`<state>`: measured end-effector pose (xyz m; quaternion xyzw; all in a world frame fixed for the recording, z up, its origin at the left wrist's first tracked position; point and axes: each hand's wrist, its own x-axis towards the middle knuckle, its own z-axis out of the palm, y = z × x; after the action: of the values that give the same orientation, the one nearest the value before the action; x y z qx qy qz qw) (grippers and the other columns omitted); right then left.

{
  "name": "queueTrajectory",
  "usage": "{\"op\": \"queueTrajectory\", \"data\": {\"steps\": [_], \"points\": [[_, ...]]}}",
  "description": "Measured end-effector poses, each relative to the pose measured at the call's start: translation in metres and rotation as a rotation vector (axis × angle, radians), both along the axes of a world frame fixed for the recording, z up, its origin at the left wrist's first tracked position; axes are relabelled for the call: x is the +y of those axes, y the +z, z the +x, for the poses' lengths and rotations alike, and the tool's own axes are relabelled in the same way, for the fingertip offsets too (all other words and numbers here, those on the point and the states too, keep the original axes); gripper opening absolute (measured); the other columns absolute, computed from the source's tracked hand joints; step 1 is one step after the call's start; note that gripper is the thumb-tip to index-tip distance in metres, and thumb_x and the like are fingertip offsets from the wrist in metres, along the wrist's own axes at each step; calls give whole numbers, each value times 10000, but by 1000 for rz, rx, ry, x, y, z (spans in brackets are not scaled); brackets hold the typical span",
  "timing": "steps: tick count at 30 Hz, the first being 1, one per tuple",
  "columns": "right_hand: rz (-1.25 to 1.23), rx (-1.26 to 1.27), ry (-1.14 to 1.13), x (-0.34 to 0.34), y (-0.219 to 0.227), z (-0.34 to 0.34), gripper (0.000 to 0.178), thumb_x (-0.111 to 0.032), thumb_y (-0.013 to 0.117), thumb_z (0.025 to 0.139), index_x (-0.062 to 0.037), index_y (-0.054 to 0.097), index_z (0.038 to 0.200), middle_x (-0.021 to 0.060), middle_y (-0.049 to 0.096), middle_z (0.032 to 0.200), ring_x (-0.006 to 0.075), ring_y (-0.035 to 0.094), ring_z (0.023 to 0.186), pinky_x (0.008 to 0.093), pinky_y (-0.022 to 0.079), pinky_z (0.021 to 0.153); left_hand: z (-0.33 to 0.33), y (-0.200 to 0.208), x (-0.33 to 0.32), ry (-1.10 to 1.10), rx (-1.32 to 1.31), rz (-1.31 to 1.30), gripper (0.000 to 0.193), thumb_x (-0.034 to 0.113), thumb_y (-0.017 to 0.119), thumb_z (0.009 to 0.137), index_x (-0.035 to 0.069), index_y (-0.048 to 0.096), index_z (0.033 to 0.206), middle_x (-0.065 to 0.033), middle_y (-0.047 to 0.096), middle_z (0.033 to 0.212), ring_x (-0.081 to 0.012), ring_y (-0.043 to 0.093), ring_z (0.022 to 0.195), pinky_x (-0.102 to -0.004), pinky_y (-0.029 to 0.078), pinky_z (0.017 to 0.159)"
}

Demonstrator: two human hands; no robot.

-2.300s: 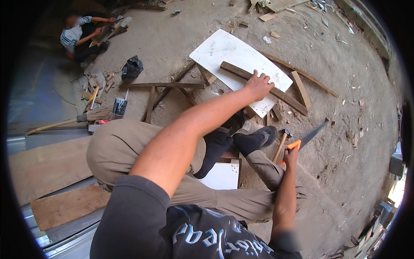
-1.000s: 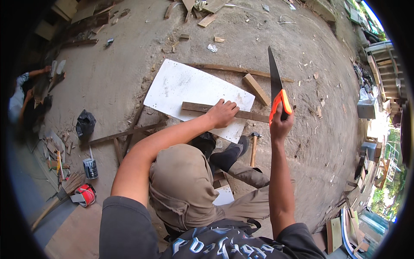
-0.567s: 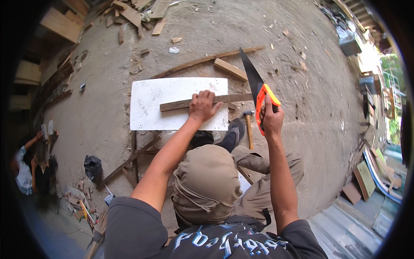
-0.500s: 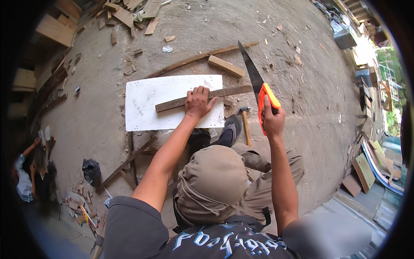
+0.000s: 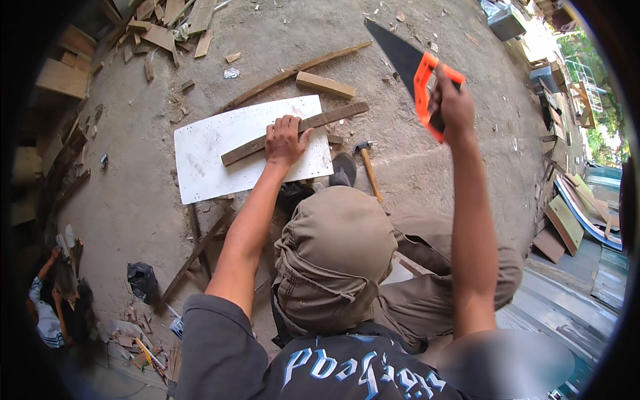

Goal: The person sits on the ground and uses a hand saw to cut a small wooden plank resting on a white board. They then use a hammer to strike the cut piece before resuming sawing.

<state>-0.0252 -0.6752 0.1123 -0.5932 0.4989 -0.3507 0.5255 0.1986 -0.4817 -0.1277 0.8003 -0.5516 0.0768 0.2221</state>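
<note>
Wood strip (image 5: 297, 132): long, dark, lies slanted across the white board (image 5: 220, 150), which sits flat on the dirt floor (image 5: 133, 200). Left hand (image 5: 285, 140) presses down on the strip near its middle, fingers spread and flat over it, palm on the wood; not wrapped around it. Strip extends past the hand on both sides, its right end overhanging the board edge.

Right hand (image 5: 450, 103): grip closed around the orange handle of a handsaw (image 5: 410, 67), held raised, well apart from the strip, dark blade pointing up and left.

Hammer (image 5: 367, 167) lies on the floor just beside the board's right edge. Short pale block (image 5: 325, 85) near the strip's far end. Scrap timber (image 5: 167, 20) piled at upper left. Another person (image 5: 53, 313) crouches at lower left.
</note>
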Motion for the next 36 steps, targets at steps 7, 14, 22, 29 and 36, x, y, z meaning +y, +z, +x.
{"op": "queueTrajectory", "data": {"steps": [7,14,22,29,36], "points": [[55,-53,185,-79,28,41,484,-536,712,872,-78,565,815,-33,484,635,53,454,504,209,367,471,-10,6,-7,-53,34,12,377,378,646,886,102,596,1137,-80,601,1112,-253,573,1070,-412,428,898],[111,-283,-4,22,-76,35,375,-351,669,952,-125,528,688,-52,448,544,50,400,439,251,321,411,17,8,-9,-167,11,205,405,330,615,915,96,531,1235,-97,562,1230,-268,530,1164,-425,393,963],[165,-396,-115,77,-132,-8,330,-282,632,985,-80,560,735,-53,446,551,38,391,455,241,313,414,16,19,1,-159,-10,393,491,353,607,907,106,468,1308,-110,521,1271,-286,497,1200,-437,364,1000],[-4,-79,-143,69,-127,-34,348,-288,632,986,-33,611,750,-30,531,589,52,468,512,239,346,462,34,19,-4,-300,-108,403,487,374,603,888,121,485,1288,-118,531,1266,-294,506,1190,-449,354,1011],[169,-161,-129,36,-106,-39,338,-293,682,960,20,642,837,-17,535,629,55,465,617,250,378,547,37,9,-16,-261,-135,378,465,333,615,880,136,474,1277,-104,512,1272,-282,494,1196,-450,354,992]]}}
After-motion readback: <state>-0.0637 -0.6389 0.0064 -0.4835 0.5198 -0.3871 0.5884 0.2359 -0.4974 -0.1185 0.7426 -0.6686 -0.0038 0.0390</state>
